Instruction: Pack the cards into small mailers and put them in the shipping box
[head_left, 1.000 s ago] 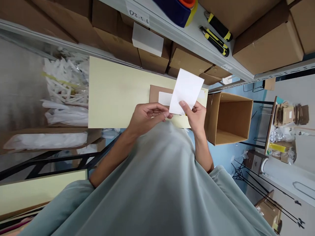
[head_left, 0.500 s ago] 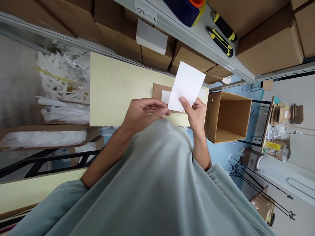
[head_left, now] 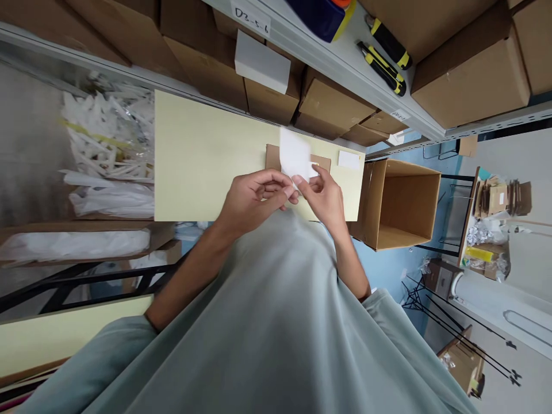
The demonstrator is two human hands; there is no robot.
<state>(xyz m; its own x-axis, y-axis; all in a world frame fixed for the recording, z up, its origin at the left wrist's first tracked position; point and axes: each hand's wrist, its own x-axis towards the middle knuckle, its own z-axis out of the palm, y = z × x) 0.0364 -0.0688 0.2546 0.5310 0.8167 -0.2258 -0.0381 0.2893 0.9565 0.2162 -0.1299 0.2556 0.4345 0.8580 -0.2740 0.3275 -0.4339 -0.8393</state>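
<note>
Both hands meet at the lower end of a white sheet of paper point(head_left: 295, 150), which stands up from them, curved and slightly blurred. My left hand point(head_left: 259, 194) has its thumb and fingertips pinched at the sheet's lower corner. Thumb and fingers of my right hand point(head_left: 324, 196) are closed on the same end, close beside the left fingertips. Behind the sheet lies a flat brown cardboard piece point(head_left: 272, 156) on the pale yellow tabletop point(head_left: 207, 155), partly hidden by paper and hands. A small white card point(head_left: 348, 159) lies to its right.
An open cardboard box point(head_left: 405, 201) stands right of the table. Above, a metal shelf point(head_left: 345, 63) carries two utility knives point(head_left: 383, 69), a blue tape dispenser point(head_left: 317, 17) and boxes. Left of the table are white plastic bags point(head_left: 107, 144).
My right hand has moved left, up against my left fingertips. The sheet has swung left with it and now curves, uncovering the small white card on the table.
</note>
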